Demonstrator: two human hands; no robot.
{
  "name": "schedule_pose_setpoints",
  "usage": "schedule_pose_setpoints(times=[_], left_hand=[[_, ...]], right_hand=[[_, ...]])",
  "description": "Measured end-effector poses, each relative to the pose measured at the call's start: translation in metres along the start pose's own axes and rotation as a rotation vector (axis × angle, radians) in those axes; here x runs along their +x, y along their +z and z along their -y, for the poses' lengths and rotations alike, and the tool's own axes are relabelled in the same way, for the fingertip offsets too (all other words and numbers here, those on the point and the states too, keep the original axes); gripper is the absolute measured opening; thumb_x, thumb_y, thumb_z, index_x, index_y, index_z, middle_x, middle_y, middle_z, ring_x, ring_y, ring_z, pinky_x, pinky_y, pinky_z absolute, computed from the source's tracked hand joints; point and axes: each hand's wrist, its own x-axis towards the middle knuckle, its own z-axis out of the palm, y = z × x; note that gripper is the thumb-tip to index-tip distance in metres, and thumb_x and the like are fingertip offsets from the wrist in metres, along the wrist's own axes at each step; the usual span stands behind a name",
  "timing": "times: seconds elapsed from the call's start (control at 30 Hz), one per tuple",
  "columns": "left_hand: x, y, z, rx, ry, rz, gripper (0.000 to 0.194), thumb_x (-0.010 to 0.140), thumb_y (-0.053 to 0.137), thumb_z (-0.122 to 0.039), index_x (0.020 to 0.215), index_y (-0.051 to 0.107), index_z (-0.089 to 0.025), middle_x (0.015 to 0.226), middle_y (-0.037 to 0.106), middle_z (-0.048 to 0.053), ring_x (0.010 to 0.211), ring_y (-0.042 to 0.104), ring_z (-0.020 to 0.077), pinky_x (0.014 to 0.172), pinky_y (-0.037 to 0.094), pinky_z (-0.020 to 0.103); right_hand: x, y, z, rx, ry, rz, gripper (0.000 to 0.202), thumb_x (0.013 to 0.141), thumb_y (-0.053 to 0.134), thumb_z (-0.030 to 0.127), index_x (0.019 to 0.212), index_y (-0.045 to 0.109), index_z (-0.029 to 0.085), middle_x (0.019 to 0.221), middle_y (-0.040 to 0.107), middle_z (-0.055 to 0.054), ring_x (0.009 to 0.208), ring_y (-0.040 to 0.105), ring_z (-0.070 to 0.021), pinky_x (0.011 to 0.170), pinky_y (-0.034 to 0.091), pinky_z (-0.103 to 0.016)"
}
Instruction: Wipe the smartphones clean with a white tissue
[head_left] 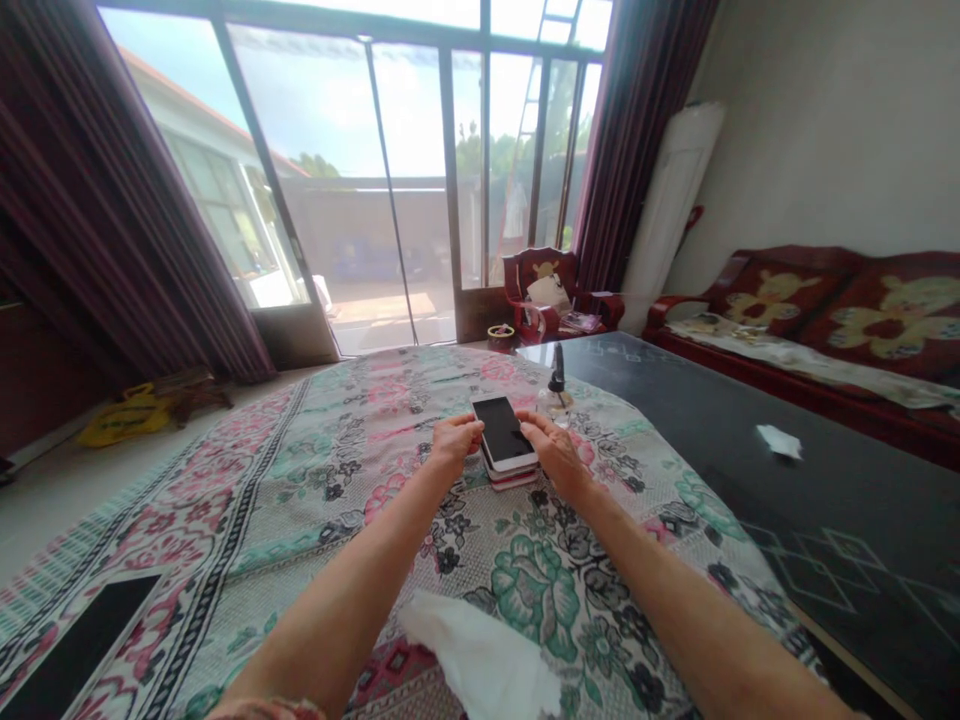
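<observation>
- Your left hand (456, 442) pinches the left edge of the white phone (507, 434), fingers curled in; your right hand (556, 452) grips its right edge, thumb along the side. Neither is free.
- The phone is in the middle of the cloth (315, 515), screen up, over a small stack of flat slabs (514, 480). Whether it rests fully on them or is slightly lifted, you cannot tell from here.
- The stack could slide or fan out, I'd judge, if your two hands push unevenly, since smooth flat faces give little hold.
- The bottle (555, 400) stands just beyond your right hand; a wide swing of those knuckles could tip it and perhaps wet the phone.
- A drag on the loose cloth might shift everything resting on it.
- For materials: the phone is a thin, rounded rectangle with a glossy black face and white border. The bottle looks clear, with a black pump top.
- The cloth is woven and nubbly, with pink, green and black flowers and a few soft wrinkles.
- Near you, between your forearms, lies a limp, creased white tissue (484, 655).
- At the near left, a flat dark-screened device (82, 650) has straight, pale edges.
</observation>
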Motion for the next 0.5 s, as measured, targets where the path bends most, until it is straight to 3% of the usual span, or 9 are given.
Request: schedule_pose_setpoints(times=[0.27,0.5], left_hand=[[0.003,0.0,0.006,0.032,0.035,-0.026,0.014,0.054,0.072,-0.016,0.066,0.066,-0.012,0.046,0.049,-0.005,0.04,0.041,0.0049,0.041,0.026,0.017],[-0.001,-0.006,0.014,0.011,0.063,-0.038,0.023,0.052,0.074,-0.02,0.072,0.069,-0.01,0.047,0.053,-0.003,0.042,0.044,0.006,0.043,0.031,0.018]], right_hand=[[0.0,0.001,-0.006,-0.046,-0.024,-0.039,0.04,0.072,0.052,0.039,0.105,0.066,0.02,0.087,0.07,-0.002,0.077,0.062,-0.0187,0.071,0.049,-0.03],[-0.006,0.002,-0.005,-0.099,-0.042,-0.016,0.039,0.074,0.05,0.037,0.103,0.067,0.018,0.088,0.07,-0.003,0.082,0.061,-0.02,0.075,0.048,-0.031]])
